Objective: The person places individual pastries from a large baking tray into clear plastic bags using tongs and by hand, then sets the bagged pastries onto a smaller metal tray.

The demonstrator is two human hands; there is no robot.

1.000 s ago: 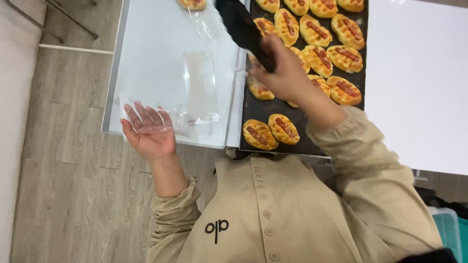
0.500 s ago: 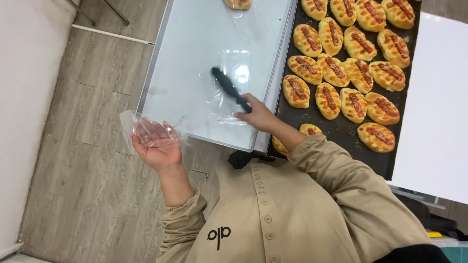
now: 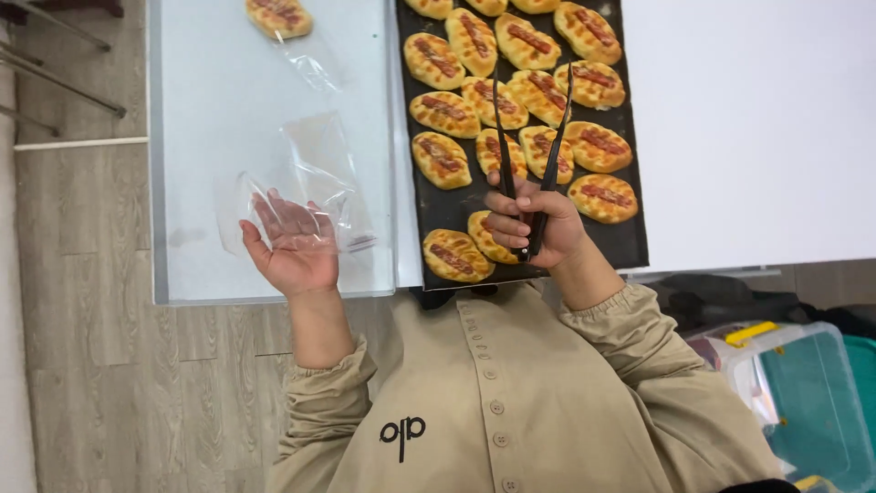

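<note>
while the right hand (image 3: pixel 534 228) grips the joined end of a pair of black tongs (image 3: pixel 529 146), its fingers curled tight around the handle, the two thin arms of the tongs stand spread apart and reach up over the dark baking tray (image 3: pixel 630 233), their tips hovering above the rows of golden oval buns (image 3: pixel 511 91) topped with red strips. two more buns lie at the near edge of the tray, one just left of the right hand (image 3: pixel 454 256) and one partly hidden under its fingers. left of the tray, on the pale metal table (image 3: pixel 201 110), the left hand (image 3: pixel 292 246) is held palm up with fingers loosely spread inside a clear plastic bag (image 3: pixel 301 196), which drapes over the fingertips and lies partly on the table. further from the tray's near edge, at the far left corner of the table, a single bun sits wrapped in another clear bag (image 3: pixel 278 18). beyond the table on that side is grey wood flooring (image 3: pixel 82 319), and right of the tray a white surface (image 3: pixel 757 128).
</note>
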